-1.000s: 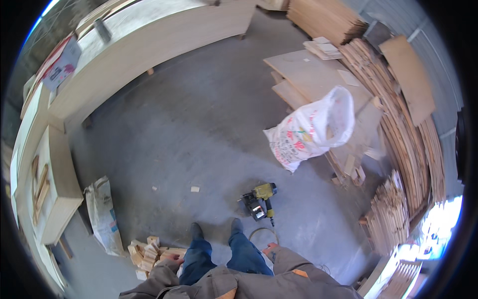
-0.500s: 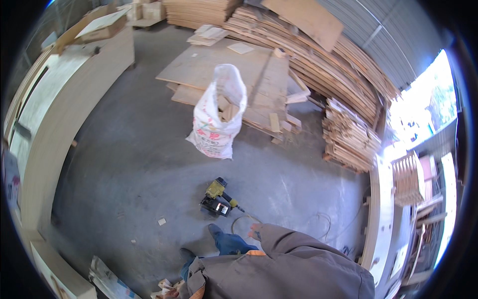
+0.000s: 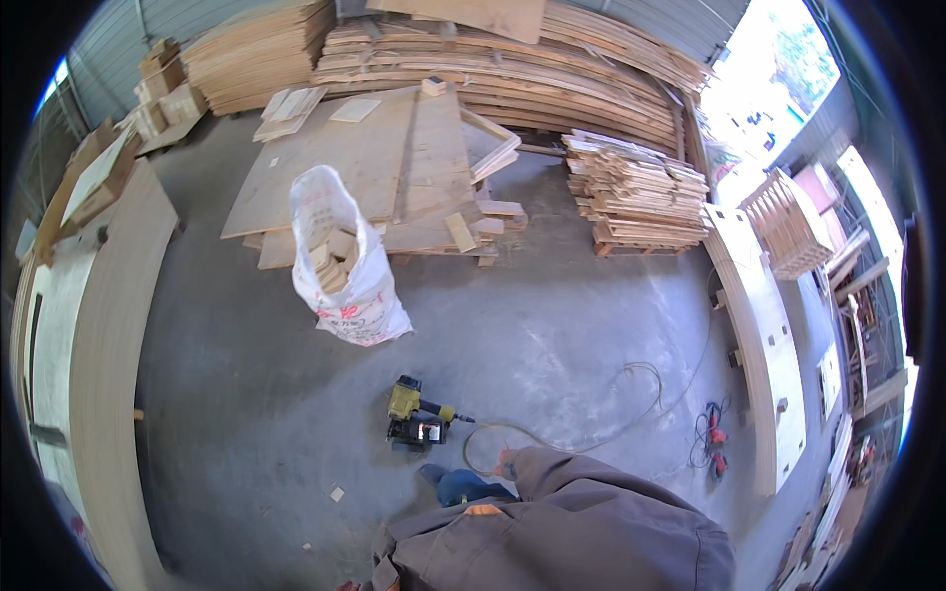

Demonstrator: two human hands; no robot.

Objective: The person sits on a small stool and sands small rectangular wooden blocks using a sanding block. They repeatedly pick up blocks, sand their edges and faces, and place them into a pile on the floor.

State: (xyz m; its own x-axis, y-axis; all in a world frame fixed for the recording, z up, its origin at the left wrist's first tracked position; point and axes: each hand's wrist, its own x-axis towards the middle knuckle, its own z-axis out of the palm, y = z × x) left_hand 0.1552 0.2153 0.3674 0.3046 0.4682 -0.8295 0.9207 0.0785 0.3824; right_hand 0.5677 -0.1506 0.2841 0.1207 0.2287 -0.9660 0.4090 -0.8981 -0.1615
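Observation:
My right hand [image 3: 507, 464] shows just beyond a grey-brown sleeve cuff, low at the middle. It is small and partly hidden, so whether its fingers are curled cannot be made out. Near it, a yellow and black coil nail gun [image 3: 416, 414] lies on the grey floor. A thin air hose [image 3: 537, 437] runs from the tool's handle, loops close to my right hand and trails off right. Only a skin-coloured sliver at the bottom edge may belong to my left hand [image 3: 347, 586]; its fingers are hidden.
Ahead stands an open white woven sack [image 3: 360, 305] holding wood offcuts. Behind it lie plywood sheets [image 3: 345, 148] and stacked boards [image 3: 631, 187]. Long pale panels flank the floor at left [image 3: 113, 345] and right [image 3: 764, 345]. Red corded tools [image 3: 717, 443] lie at the right.
The view has swung to the right, so the sack and board stacks sit further left. The red corded tools now show fully. My right hand stays near the hose.

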